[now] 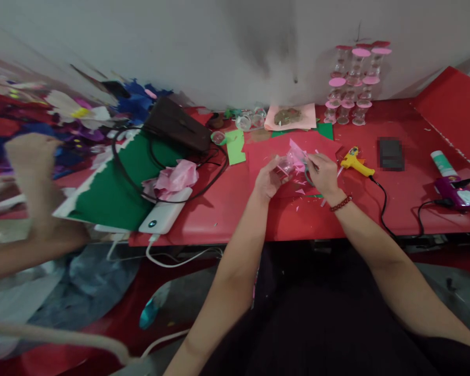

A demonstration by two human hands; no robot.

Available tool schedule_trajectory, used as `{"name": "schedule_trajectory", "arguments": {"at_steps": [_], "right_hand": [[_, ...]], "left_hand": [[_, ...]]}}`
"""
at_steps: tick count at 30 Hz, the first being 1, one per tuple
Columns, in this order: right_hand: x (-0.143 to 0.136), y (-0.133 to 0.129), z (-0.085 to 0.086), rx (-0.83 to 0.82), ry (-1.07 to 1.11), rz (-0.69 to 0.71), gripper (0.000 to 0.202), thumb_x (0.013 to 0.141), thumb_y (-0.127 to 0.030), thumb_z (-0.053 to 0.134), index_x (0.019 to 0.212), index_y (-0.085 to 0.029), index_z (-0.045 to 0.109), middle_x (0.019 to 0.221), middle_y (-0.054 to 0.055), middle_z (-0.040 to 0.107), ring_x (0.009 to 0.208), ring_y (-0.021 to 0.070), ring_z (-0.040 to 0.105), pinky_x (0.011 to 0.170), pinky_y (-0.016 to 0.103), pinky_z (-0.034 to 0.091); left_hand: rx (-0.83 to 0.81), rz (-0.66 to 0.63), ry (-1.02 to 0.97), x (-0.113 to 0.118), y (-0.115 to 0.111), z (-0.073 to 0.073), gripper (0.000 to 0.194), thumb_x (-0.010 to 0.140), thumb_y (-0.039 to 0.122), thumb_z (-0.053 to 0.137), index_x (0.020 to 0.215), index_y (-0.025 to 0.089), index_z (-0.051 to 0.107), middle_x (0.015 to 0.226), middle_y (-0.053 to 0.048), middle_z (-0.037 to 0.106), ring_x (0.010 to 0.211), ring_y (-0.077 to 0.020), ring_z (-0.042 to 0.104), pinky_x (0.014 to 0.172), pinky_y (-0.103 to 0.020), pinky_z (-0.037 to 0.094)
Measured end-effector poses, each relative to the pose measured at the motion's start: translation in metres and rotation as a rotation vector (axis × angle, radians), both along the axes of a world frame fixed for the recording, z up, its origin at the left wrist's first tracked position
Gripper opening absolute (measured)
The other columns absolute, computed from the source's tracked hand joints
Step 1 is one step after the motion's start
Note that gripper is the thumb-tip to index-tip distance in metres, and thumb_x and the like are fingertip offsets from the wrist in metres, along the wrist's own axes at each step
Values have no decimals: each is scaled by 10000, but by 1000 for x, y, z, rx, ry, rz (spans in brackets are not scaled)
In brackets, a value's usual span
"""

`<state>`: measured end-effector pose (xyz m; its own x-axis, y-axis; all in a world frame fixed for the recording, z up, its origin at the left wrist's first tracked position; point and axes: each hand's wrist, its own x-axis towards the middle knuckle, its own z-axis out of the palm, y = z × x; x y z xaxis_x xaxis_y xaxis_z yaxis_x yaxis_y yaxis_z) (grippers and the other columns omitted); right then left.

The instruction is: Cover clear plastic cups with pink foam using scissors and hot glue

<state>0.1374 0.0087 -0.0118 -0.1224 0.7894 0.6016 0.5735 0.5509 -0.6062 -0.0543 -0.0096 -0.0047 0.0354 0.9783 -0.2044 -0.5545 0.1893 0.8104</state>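
My left hand [269, 178] is closed round a small clear plastic cup [285, 164], tilted over the red sheet. Pink paper [296, 151] stands up at the cup's far side, close to my right hand. Scissors with a blue-grey handle [307, 175] are gripped in my right hand [323, 173]; the blades are partly hidden by the paper and fingers. Pink scraps [300, 191] lie scattered below both hands. Just right of my right hand rests a yellow glue gun [356, 163].
Stacked clear cups with pink discs [348, 94] stand by the wall. A brown bag [178, 125], green board [113, 177] and white power bank [165, 211] are at left, beside another person's blurred arm [35, 209]. A purple power strip [460, 193] and cables lie at right.
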Motion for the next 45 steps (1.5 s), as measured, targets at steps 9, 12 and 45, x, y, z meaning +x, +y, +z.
{"name": "schedule_trajectory", "arguments": {"at_steps": [9, 12, 45], "right_hand": [[5, 8, -11, 203, -30, 53, 277, 1083, -341, 559, 1123, -276, 826, 1056, 76, 808, 978, 246, 752, 926, 416, 606], [5, 7, -12, 237, -44, 48, 264, 1069, -298, 573, 1102, -287, 835, 1055, 65, 807, 999, 245, 750, 936, 428, 606], [3, 3, 0, 222, 188, -31, 375, 1110, -526, 431, 949, -248, 623, 814, 20, 668, 725, 178, 615, 725, 330, 470]], "left_hand": [[181, 67, 336, 5, 3, -11, 491, 517, 402, 994, 893, 220, 734, 952, -41, 719, 894, -207, 670, 791, -353, 564], [284, 103, 497, 6, 5, -14, 453, 562, 418, 962, 897, 207, 742, 893, -33, 721, 880, -203, 667, 881, -365, 538], [543, -27, 623, 6, 4, -21, 619, 710, 578, 912, 1190, 214, 772, 1081, -95, 819, 1062, -277, 763, 1052, -461, 565]]}}
